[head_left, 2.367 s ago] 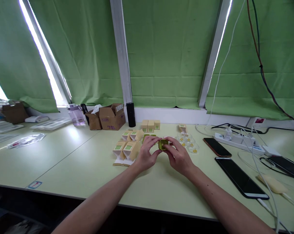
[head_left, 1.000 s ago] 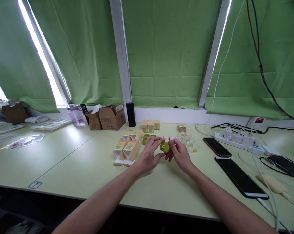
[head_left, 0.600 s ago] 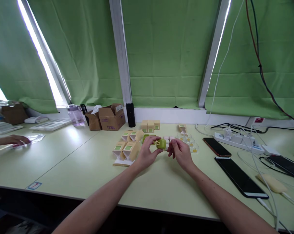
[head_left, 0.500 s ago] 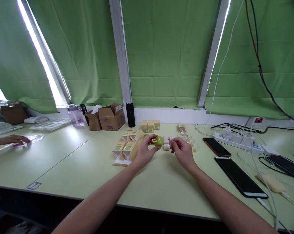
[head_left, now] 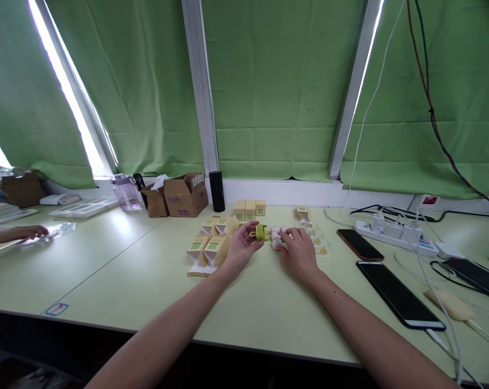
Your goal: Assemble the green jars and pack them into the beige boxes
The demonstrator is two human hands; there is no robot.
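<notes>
My left hand (head_left: 244,243) pinches a small green case (head_left: 262,232) with a yellow loop on its left end; what kind of case it is, I cannot make out. Just right of it lies a cluster of small white and pale pink rolls (head_left: 276,244). My right hand (head_left: 298,249) has its thumb and fingers curled round the right end of a roll in the cluster. Clear plastic discs with yellow centres (head_left: 320,244) lie beyond my right hand. Left of my left hand stand several small tan cartons with green labels (head_left: 214,248).
More tan cartons (head_left: 250,209) stand at the back, and one carton (head_left: 304,214) lies right of them. Phones (head_left: 398,292), cables and a power strip (head_left: 396,235) occupy the right side. Cardboard boxes (head_left: 187,195) and a black cylinder (head_left: 217,192) stand at the back left. Another person's hand (head_left: 29,233) touches clear plastic.
My right hand has moved from a pinch in front of the rolls onto them. The green case has turned in my left hand. The other person's hand has shifted slightly.
</notes>
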